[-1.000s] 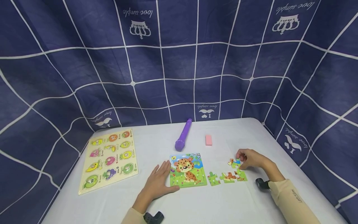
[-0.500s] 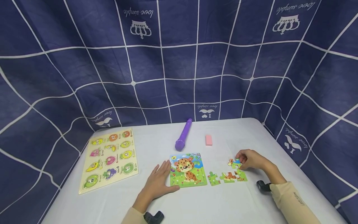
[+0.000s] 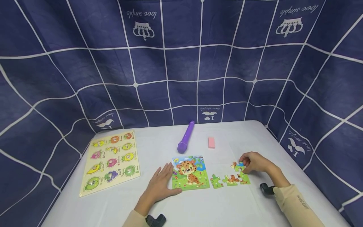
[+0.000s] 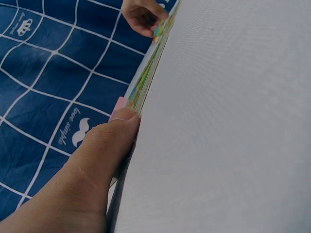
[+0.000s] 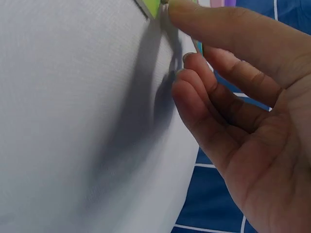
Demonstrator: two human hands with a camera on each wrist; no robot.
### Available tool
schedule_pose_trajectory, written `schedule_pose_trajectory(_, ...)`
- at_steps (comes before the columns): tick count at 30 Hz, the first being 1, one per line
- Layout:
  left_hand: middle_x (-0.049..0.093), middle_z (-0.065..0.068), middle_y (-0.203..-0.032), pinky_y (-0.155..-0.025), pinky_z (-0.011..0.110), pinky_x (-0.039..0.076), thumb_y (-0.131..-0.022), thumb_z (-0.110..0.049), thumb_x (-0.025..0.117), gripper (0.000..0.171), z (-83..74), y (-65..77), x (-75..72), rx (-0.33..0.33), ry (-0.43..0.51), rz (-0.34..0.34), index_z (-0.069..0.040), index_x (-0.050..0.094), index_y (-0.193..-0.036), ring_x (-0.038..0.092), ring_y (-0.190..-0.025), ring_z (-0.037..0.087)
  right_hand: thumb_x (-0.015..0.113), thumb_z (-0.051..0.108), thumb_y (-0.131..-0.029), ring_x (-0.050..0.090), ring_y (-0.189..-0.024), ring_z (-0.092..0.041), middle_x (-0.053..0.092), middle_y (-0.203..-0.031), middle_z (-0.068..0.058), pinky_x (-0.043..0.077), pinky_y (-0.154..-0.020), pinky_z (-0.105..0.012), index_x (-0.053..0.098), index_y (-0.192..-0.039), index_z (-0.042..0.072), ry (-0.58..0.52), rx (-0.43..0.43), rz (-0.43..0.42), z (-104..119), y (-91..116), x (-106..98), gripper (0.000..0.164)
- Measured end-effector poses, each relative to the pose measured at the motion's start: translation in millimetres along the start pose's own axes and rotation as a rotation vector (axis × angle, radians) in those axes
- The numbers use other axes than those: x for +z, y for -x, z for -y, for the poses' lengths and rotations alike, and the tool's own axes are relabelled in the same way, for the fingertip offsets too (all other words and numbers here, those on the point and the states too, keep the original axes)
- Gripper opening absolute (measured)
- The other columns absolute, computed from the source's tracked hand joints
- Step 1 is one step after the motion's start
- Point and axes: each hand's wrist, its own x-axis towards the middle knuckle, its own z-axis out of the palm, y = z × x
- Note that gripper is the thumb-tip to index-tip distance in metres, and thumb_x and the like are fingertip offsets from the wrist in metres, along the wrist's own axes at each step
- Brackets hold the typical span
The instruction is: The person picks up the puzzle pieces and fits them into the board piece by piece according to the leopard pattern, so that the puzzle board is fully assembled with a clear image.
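Observation:
My left hand (image 3: 160, 183) lies with fingers extended along the left side of a leopard jigsaw puzzle (image 3: 189, 172), thumb at its front corner. In the left wrist view, the thumb (image 4: 109, 141) touches the puzzle's edge. At the right, my right hand (image 3: 256, 162) pinches a jigsaw piece (image 3: 236, 165) between thumb and forefinger, the other fingers curled beneath. Just in front of it are joined jigsaw pieces (image 3: 232, 179) with spotted fur and grass. A separate green piece (image 3: 216, 182) lies between these and the puzzle. The right wrist view mostly hides the pinched piece behind the thumb.
A fruit peg board (image 3: 112, 160) lies at the left on the white table (image 3: 195, 209). Behind the puzzle are a purple toy microphone (image 3: 185, 138) and a pink block (image 3: 211, 142). A blue checked curtain (image 3: 181, 63) borders the table's back and sides.
The right hand shifted very slightly left at the jigsaw pieces and then stayed there, its pinch unchanged. The left hand and the puzzle under it have not moved.

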Motion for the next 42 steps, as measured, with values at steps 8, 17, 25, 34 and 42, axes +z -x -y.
schedule_pose_trajectory(8, 0.024, 0.005, -0.162, -0.124, 0.046, 0.017, -0.071, -0.085, 0.051, 0.115, 2.5, 0.0, 2.4, -0.004, -0.010, 0.006, -0.009, 0.027, -0.154, 0.021, -0.151, 0.021, 0.089, 0.014, -0.063, 0.054, -0.075, -0.011, 0.060, -0.082, -0.002, 0.048, -0.063, -0.020, 0.066, -0.100, 0.001, -0.008, -0.048, -0.028, 2, 1, -5, 0.045)
schedule_pose_trajectory(17, 0.024, 0.005, -0.162, -0.124, 0.046, 0.017, -0.072, -0.085, 0.052, 0.114, 3.4, 1.7, 3.2, -0.003, -0.002, 0.004, -0.008, 0.028, -0.153, 0.022, -0.151, 0.022, 0.088, 0.011, -0.065, 0.054, -0.076, -0.013, 0.060, -0.083, -0.003, 0.048, -0.063, -0.020, 0.065, -0.101, 0.001, -0.011, -0.054, -0.021, 8, -1, -5, 0.044)
schedule_pose_trajectory(25, 0.025, 0.006, -0.162, -0.124, 0.046, 0.017, -0.072, -0.084, 0.052, 0.114, 3.4, 0.8, 3.0, 0.001, -0.006, -0.002, -0.008, 0.029, -0.153, 0.022, -0.151, 0.022, 0.087, 0.011, -0.066, 0.055, -0.077, -0.013, 0.061, -0.083, -0.003, 0.049, -0.064, -0.020, 0.066, -0.103, -0.002, -0.022, -0.054, -0.029, 13, -2, -2, 0.044)
schedule_pose_trajectory(34, 0.025, 0.006, -0.162, -0.124, 0.046, 0.018, -0.072, -0.084, 0.052, 0.114, 3.1, 0.4, 2.4, 0.006, -0.016, -0.007, -0.007, 0.029, -0.153, 0.023, -0.151, 0.022, 0.086, 0.011, -0.069, 0.053, -0.077, -0.013, 0.061, -0.084, -0.003, 0.048, -0.064, -0.021, 0.066, -0.104, 0.001, -0.038, -0.014, -0.031, 29, -10, 10, 0.041)
schedule_pose_trajectory(42, 0.025, 0.006, -0.162, -0.124, 0.046, 0.018, -0.072, -0.085, 0.051, 0.114, 2.3, -0.3, 2.4, 0.013, -0.016, -0.004, -0.007, 0.028, -0.153, 0.022, -0.151, 0.022, 0.085, 0.011, -0.070, 0.052, -0.076, -0.014, 0.058, -0.081, -0.001, 0.046, -0.062, -0.022, 0.066, -0.102, 0.003, -0.012, -0.039, -0.055, 51, -19, 31, 0.037)
